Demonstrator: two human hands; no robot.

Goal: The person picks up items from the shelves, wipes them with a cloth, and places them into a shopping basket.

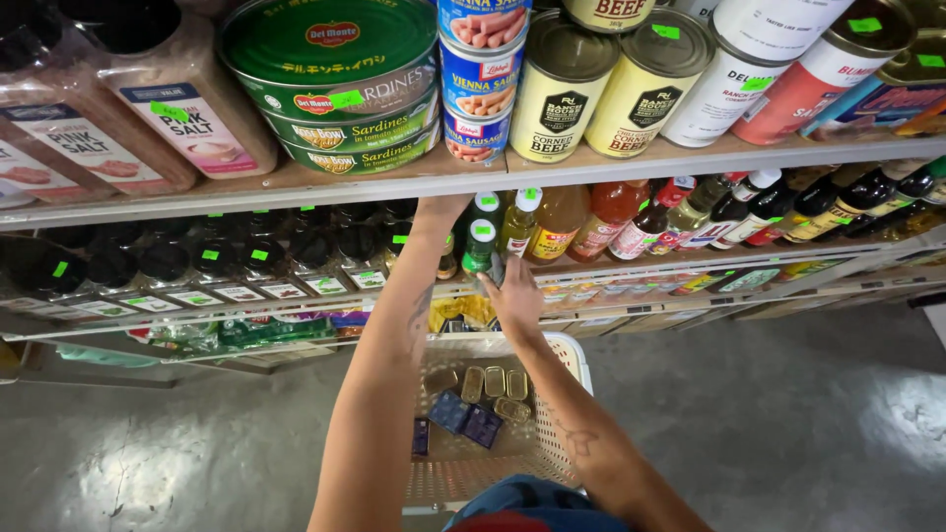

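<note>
The right hand [514,296] wraps around a green-capped bottle [480,251] on the middle shelf [631,266]. The left hand [440,207] reaches deeper among the bottles; its grip is hidden. A white basket [567,360] sits below.

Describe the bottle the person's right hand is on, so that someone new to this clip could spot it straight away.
Start at the wooden shelf loaded with tins, then drop to the row of bottles on the shelf under it. Near the middle of that row, above the white basket, the right hand grips a small green bottle. It alone is green glass with a white cap; the bottles beside it are yellowish, orange or dark.
</note>
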